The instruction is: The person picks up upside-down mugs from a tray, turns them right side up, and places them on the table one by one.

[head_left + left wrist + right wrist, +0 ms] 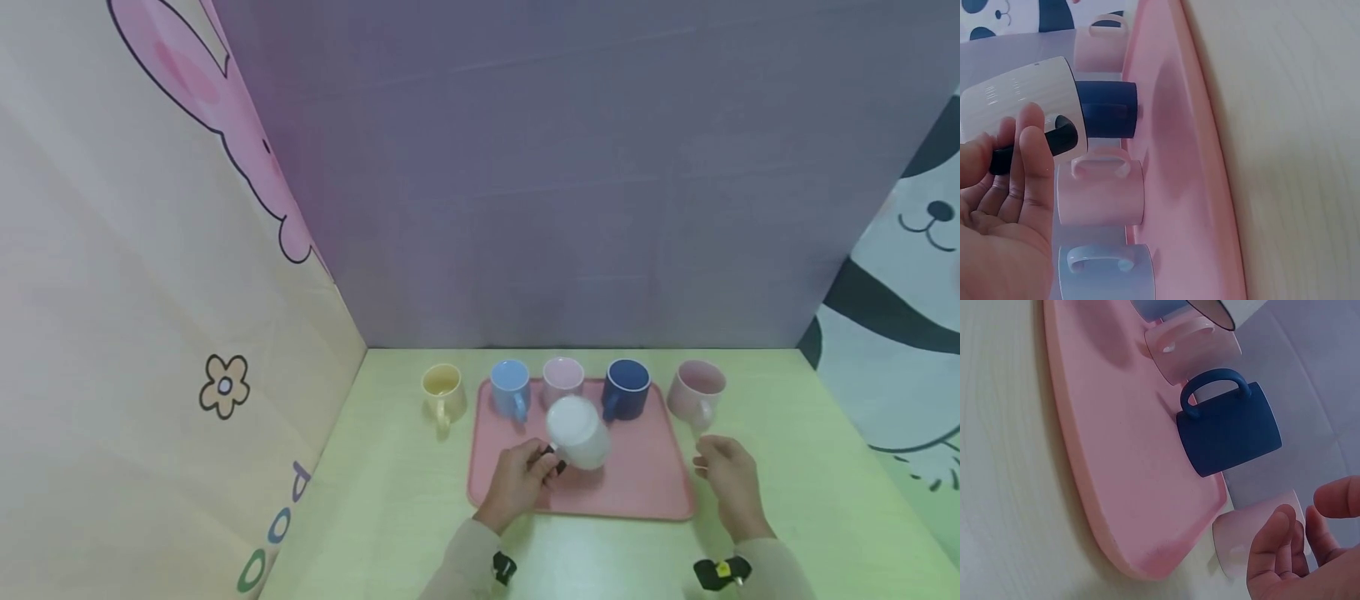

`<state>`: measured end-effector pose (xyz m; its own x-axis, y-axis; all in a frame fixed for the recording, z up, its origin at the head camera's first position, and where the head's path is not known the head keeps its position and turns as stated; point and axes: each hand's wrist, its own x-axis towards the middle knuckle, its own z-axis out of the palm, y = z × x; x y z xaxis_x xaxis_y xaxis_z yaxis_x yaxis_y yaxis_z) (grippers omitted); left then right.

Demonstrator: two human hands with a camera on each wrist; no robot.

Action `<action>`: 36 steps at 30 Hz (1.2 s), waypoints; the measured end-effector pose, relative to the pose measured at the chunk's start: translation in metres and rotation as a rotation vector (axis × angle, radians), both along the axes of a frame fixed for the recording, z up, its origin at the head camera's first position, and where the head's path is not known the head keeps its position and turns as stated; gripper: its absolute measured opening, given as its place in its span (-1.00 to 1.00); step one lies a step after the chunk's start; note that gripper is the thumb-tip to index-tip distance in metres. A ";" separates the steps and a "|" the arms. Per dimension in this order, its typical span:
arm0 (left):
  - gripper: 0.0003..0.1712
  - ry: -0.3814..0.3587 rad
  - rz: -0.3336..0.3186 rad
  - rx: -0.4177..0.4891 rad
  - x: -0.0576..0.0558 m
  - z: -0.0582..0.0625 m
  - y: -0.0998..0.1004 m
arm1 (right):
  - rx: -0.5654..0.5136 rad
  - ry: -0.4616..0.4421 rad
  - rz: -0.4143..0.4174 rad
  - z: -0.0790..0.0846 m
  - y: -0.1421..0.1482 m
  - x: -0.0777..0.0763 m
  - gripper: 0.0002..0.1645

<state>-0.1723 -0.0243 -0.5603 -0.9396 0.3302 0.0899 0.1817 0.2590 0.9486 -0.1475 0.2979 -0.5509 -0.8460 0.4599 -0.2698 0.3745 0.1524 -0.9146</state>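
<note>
Head view: left hand (517, 473) has a white mug (583, 435) over the pink tray (645, 479), bottom up, inside out of sight. The mug covers the lower part of the middle pink mug (560, 379). Navy mug (628, 393) and light blue mug (507, 390) also on tray; yellow mug (448, 403) on the counter (405, 533) to the left, end pink mug (684, 403) to the right. Right hand (729, 477) just beside the end pink mug's handle, fingers loosely bent, holding nothing.

Left wrist view: left fingers grasp the black handle (1063, 140), covering part of it. White mug cut off at left edge and blocks some of the navy mug. Light blue mug runs off the bottom. Thumb cropped.

Right wrist view: white mug mostly cropped at top, just some side and a dark rim facing the tray. Light blue mug only a sliver. Right hand, cropped at right, thumb apart from fingers, hides part of the end pink mug; its handle hard to make out here.
</note>
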 end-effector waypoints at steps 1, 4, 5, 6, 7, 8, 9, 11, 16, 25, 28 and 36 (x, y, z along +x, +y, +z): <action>-0.81 -0.012 -0.003 0.017 0.000 0.000 0.000 | 0.001 0.001 0.000 0.000 0.000 0.000 -0.49; -0.81 -0.031 -0.013 0.073 0.000 0.001 0.000 | 0.003 0.005 0.004 0.001 -0.001 0.001 -0.49; -0.80 -0.033 -0.019 0.097 0.000 0.001 0.000 | 0.005 0.003 0.006 0.001 -0.001 0.001 -0.49; -0.80 -0.037 -0.024 0.119 0.000 0.001 0.000 | 0.005 0.004 0.007 0.001 -0.002 0.002 -0.49; -0.79 -0.039 -0.028 0.140 0.000 0.001 0.000 | 0.001 0.005 0.009 0.001 -0.002 0.002 -0.50; -0.79 -0.039 -0.034 0.164 0.000 0.001 0.000 | 0.002 0.007 0.014 0.002 -0.002 0.003 -0.50; -0.78 -0.043 -0.041 0.185 0.000 0.002 0.000 | -0.005 0.013 0.015 0.002 -0.003 0.003 -0.50; -0.76 -0.055 -0.050 0.221 0.000 0.002 0.000 | -0.017 0.017 0.021 0.003 -0.003 0.004 -0.52; -0.70 -0.112 -0.071 0.299 -0.001 0.003 0.001 | -0.031 0.016 0.053 0.005 -0.006 0.007 -0.52; -0.63 -0.166 -0.104 0.379 -0.002 0.005 -0.002 | 0.057 -0.006 0.189 -0.004 -0.015 0.007 -0.55; -0.62 -0.204 -0.102 0.426 -0.001 0.005 -0.001 | 0.061 0.001 0.226 -0.008 -0.019 0.005 -0.55; -0.76 -0.330 -0.090 0.611 0.003 0.005 0.008 | 0.051 0.001 0.264 -0.010 -0.030 0.004 -0.56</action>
